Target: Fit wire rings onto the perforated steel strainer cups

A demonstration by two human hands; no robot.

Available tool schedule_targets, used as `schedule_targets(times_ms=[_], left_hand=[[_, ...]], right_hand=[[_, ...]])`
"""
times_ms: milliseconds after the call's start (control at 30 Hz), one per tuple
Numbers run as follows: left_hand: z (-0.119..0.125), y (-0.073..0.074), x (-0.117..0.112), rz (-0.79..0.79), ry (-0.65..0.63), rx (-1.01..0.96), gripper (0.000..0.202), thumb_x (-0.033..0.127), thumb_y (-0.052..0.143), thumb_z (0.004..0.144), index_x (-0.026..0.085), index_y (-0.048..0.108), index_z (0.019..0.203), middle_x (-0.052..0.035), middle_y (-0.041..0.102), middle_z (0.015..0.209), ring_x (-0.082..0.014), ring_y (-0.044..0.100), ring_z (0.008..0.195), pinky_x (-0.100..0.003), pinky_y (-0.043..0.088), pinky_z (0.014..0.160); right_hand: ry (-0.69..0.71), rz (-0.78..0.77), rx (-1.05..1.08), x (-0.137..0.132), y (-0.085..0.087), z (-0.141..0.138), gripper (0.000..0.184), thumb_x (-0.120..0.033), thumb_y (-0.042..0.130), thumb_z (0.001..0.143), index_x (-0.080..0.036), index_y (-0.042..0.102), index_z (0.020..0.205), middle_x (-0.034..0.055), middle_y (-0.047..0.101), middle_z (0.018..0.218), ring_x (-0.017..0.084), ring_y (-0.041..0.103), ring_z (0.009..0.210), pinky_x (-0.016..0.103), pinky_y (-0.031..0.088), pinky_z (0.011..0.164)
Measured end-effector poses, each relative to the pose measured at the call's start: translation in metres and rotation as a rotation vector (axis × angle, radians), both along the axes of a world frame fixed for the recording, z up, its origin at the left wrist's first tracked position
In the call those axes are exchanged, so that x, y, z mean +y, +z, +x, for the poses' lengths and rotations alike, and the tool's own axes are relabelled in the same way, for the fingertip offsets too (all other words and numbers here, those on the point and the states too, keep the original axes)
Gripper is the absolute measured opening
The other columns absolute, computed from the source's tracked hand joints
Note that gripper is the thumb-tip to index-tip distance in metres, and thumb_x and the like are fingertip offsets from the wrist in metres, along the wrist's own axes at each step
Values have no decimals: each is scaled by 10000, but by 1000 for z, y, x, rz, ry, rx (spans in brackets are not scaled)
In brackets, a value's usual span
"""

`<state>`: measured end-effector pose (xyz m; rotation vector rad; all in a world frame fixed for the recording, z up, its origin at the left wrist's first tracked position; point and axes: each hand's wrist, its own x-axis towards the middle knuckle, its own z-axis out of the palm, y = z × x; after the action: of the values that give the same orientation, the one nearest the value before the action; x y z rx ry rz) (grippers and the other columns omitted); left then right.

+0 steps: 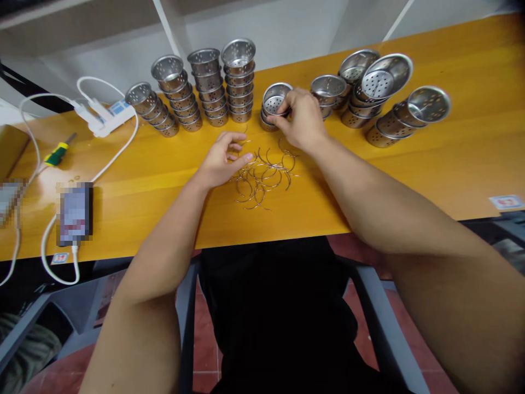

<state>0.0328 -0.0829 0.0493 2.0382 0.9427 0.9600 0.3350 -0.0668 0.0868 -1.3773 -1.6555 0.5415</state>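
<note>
We are centring our clock on the short cup stack (271,104), which is standing on the table (123,208). Our right hand (305,117) is meeting its rim near 5 o'clock, thumb and finger narrow; we cannot tell what they are pinching. Curved wires (270,167) are lying loose at 6. Our left hand (223,161) is sitting beside them between 7 and 8, fingers half curled, thumb parted. Taller cup stacks (211,90) are standing at 9 to 10, other cup stacks (361,112) around 3.
</note>
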Motion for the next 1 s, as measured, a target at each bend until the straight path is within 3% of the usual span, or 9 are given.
schedule_targets(times_ms=[133,233,300,467,600,733,867,1000], left_hand=[[0,0,0,4,4,26,515,266,934,1030,245,765,1517,-150,780,1588,-239,822,1334,-312,728,978],[0,-1,1,22,-4,33,498,276,921,1048,252,763,1519,-146,777,1582,-241,817,1337,-314,733,979],[-1,-4,3,31,-6,38,523,293,916,1060,258,743,1553,-155,762,1620,-257,809,1372,-332,745,1000],[-6,-12,11,77,73,35,828,431,1010,1055,363,568,1753,-166,603,1867,-335,730,1594,-422,764,1136],[-7,-10,14,123,113,22,1044,621,1072,1006,422,463,1831,-164,534,1931,-376,665,1723,-504,726,1296],[-6,1,13,189,94,33,1007,737,1128,897,308,622,1655,-130,767,1638,-403,739,1632,-577,669,1373],[-7,8,13,200,91,-10,895,779,1121,872,290,710,1499,-51,842,1382,-341,822,1367,-593,718,1235],[-10,5,15,131,105,-36,777,653,1165,815,282,761,1365,-26,837,1202,-303,830,1159,-566,755,1054]], right_hand=[[-15,89,28,3,-2,-2,582,-860,949,927,-408,588,866,68,803,1111,378,572,1326,623,419,1336],[-8,112,92,-2,3,-5,618,-932,978,872,-443,601,853,62,761,956,385,510,1283,619,406,1336],[-4,118,116,-8,10,-9,641,-966,996,827,-457,606,837,62,776,953,409,538,1272,649,444,1334],[18,-18,48,-29,23,-24,668,-977,983,840,-396,658,891,69,852,1248,422,726,1253,696,623,1228],[155,-104,131,-42,23,-45,773,-986,1086,708,-372,686,952,81,816,1116,434,758,1208,657,700,1031],[305,-123,290,-52,21,-61,854,-1026,1110,623,-360,658,907,56,774,1002,394,755,1084,636,729,967],[361,-145,375,-57,25,-64,854,-958,1154,640,-335,623,882,58,768,999,371,773,1078,587,740,932],[387,-145,407,-58,29,-61,885,-984,1158,593,-336,620,863,50,762,967,378,770,1081,610,750,933]])
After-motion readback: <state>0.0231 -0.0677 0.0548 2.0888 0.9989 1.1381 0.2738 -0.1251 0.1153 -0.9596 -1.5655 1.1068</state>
